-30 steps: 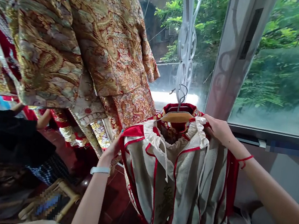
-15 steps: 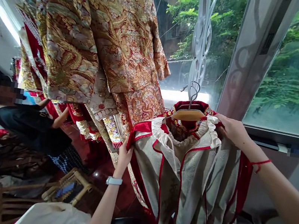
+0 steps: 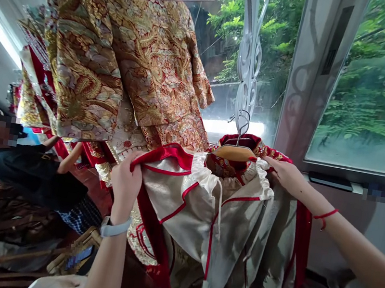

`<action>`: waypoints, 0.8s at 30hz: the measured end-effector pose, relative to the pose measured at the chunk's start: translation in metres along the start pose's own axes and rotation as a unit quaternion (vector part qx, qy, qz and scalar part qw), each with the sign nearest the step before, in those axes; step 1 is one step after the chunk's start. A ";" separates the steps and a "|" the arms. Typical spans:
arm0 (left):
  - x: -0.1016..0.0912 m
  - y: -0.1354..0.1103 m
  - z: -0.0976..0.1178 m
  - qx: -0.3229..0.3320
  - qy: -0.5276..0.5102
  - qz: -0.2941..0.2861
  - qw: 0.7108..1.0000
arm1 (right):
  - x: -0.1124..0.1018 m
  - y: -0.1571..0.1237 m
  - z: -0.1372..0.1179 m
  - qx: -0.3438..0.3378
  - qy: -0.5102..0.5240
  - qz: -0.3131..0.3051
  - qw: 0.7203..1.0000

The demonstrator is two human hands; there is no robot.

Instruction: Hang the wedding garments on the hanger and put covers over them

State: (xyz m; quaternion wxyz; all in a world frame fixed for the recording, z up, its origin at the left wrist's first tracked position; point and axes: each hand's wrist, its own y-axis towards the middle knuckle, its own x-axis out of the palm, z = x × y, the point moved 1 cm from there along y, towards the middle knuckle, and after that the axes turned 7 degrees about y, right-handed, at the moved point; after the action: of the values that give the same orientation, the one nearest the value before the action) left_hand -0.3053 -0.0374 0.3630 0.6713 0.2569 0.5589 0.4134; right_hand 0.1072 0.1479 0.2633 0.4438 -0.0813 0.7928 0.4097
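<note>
A pale garment with red trim [image 3: 196, 213] spreads out below and in front of a wooden hanger [image 3: 234, 153], held up at both sides. Left of the hanger, the left hand [image 3: 126, 182] has its grip closed in a fist around the garment's red edge [image 3: 169, 152]. Just right of the hanger, the right hand [image 3: 285, 176] has its grip pinching the garment's top by the gathered white band [image 3: 263, 178], fingertips partly hidden. A gold brocade jacket [image 3: 151, 55] hangs above and left of the hanger.
</note>
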 end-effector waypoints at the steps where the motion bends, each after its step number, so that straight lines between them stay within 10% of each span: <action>1: -0.006 0.005 0.004 0.011 0.012 0.009 1.000 | 0.001 0.000 0.000 -0.001 0.000 -0.003 1.000; 10: -0.034 0.039 0.016 0.042 0.066 0.044 0.996 | -0.005 0.000 -0.008 0.011 0.005 -0.033 0.999; 15: -0.027 -0.030 0.036 0.146 0.027 -0.010 0.989 | -0.003 -0.002 -0.009 0.008 0.015 -0.019 1.000; 20: 0.006 -0.106 -0.004 0.052 -0.043 -0.074 0.995 | -0.003 0.004 -0.003 0.003 0.004 -0.025 1.000; 24: 0.035 -0.117 -0.030 -0.016 -0.124 -0.164 0.978 | -0.010 0.008 0.001 -0.008 -0.008 -0.011 1.000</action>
State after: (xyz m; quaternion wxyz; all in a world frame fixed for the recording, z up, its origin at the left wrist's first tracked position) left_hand -0.3018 -0.0726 0.2426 0.7984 0.1997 0.4990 0.2714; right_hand 0.1099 0.1516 0.2751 0.4536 -0.0900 0.7853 0.4116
